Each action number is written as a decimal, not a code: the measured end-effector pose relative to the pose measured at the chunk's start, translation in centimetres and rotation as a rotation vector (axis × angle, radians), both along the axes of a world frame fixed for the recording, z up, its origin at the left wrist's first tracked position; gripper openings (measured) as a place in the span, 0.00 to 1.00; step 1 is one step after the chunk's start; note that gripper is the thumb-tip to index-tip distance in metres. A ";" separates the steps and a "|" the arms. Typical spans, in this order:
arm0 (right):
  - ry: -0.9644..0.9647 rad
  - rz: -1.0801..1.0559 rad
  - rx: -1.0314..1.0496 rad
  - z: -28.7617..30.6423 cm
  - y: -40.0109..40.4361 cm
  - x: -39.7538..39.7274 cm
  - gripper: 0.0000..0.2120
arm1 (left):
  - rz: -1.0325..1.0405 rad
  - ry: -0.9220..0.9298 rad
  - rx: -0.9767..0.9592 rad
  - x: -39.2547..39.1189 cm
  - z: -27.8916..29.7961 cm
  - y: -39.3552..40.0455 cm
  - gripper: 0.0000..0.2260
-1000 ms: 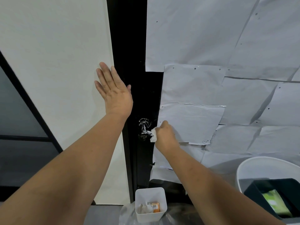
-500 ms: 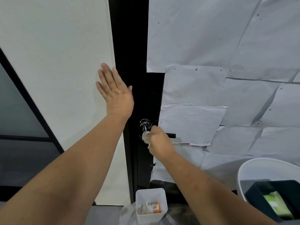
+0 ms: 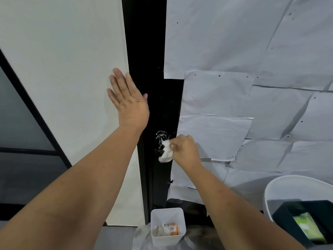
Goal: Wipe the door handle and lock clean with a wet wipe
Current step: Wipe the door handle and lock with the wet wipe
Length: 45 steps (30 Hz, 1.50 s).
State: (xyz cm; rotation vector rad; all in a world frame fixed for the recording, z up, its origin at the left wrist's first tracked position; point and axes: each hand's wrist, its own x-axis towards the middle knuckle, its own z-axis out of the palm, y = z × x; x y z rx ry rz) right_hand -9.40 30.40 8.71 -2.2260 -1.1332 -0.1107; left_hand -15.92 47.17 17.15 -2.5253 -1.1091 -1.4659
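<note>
With the right hand (image 3: 185, 150) pinching the bunched wet wipe (image 3: 166, 152) right against the smeared lock (image 3: 162, 139) just off its fingertips, I'd keep short firm circles going while the flat, empty left hand (image 3: 128, 100) braces up above.

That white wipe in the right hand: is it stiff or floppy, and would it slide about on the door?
Probably floppy: the wet wipe is crumpled, bulging out from the right hand that pinches it. It looks light, held by the fingers alone. Being wet, it likely glides easily, judging by the smears on the lock.
</note>
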 end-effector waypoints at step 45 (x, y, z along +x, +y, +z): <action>-0.176 0.048 -0.083 -0.8 0.7 0.1 0.15 | 0.028 0.003 -0.017 0.2 0.0 -0.2 0.32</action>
